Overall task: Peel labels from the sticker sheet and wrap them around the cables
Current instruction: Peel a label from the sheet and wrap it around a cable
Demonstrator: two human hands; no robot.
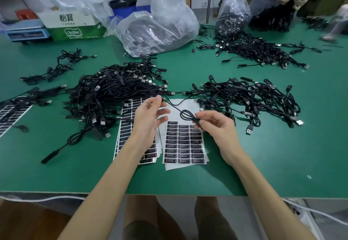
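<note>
Above the glossy sticker sheet (pixel 183 142), fingers (pixel 206 117) pinch a thin, looped cable (pixel 182 115).

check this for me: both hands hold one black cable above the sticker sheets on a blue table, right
No: the table is green, not blue, as the head view shows. The rest holds: left hand and right hand hold one black cable above the sticker sheets.
</note>
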